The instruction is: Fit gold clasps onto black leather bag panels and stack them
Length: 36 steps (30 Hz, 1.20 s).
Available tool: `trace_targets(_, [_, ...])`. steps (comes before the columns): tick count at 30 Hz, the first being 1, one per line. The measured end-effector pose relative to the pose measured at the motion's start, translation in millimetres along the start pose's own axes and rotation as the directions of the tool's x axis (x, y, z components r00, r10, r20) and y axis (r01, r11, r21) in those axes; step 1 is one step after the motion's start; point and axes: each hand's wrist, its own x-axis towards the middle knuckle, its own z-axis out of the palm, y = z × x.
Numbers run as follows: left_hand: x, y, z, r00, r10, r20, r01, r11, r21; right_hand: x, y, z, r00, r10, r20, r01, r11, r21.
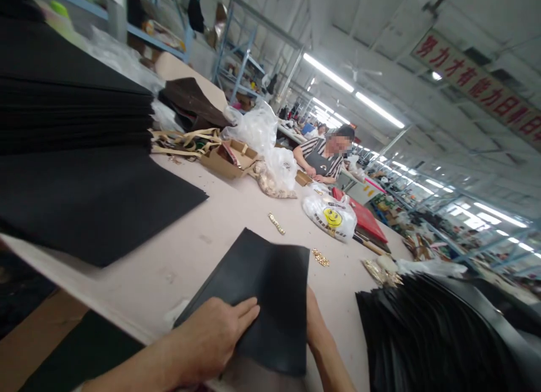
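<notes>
A black leather-like sheet (270,302) lies in front of me at the table's near edge, bent along its middle so that its right part rises. My left hand (217,327) rests on it, its fingers stretched out and lying flat near the bend. At the right edge is my right hand (316,319), partly behind the raised part; its fingers are hidden, so their grip does not show. Just beyond the sheet are a small pile of gold-coloured metal pieces (320,257) and a short row of similar pieces (276,223).
A tall stack of black sheets (84,195) stands on the left, and another black stack (422,335) leans at the right. Farther back are a cardboard box (230,161), a smiley-face plastic bag (332,217) and a red item (366,217). Across the table works another person (323,155).
</notes>
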Motion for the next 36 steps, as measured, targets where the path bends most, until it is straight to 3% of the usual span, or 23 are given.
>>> trace_targets(2, [3.1,2.2,15.5,0.999,-0.014,0.036,0.014,1.000,0.008,-2.6,32.7,-18.8,1.000,0.023,0.019,-0.017,0.963,-0.270])
trace_targets(4, [2.4,1.5,24.1,0.997,-0.049,0.051,0.049,0.999,0.002,1.0,63.4,-39.6,0.996,0.070,-0.054,-0.087,0.884,-0.460])
trace_targets(6, [0.3,-0.5,27.3,0.995,-0.074,0.066,0.075,0.997,-0.007,10.4,87.8,-57.8,0.983,0.109,-0.150,-0.170,0.851,-0.496])
trace_targets(9, [-2.0,-2.2,27.2,0.994,-0.081,0.072,0.083,0.996,-0.020,32.4,108.8,-71.3,0.978,0.115,-0.175,-0.195,0.807,-0.558])
trace_targets(16, [-1.5,1.0,22.5,0.982,-0.112,0.150,0.116,0.993,-0.020,82.1,113.9,-61.0,0.988,0.132,-0.075,-0.146,0.677,-0.722])
trace_targets(23, [-2.7,-1.2,21.6,0.985,-0.077,0.154,0.091,0.993,-0.080,111.2,111.2,-60.5,0.966,0.249,-0.065,-0.206,0.600,-0.773])
trace_targets(30, [-3.8,0.9,19.6,0.996,-0.053,0.069,0.055,0.998,-0.032,116.2,93.9,-67.3,0.957,0.274,-0.097,-0.265,0.683,-0.680])
trace_targets(33, [-5.2,0.5,22.3,1.000,-0.010,-0.009,0.010,1.000,-0.002,100.0,78.9,-62.9,0.959,0.282,-0.021,-0.242,0.778,-0.581])
trace_targets(36, [-6.8,-0.8,27.0,0.996,0.016,-0.087,-0.014,1.000,0.021,68.1,59.0,-41.5,0.951,0.290,0.110,-0.227,0.893,-0.390])
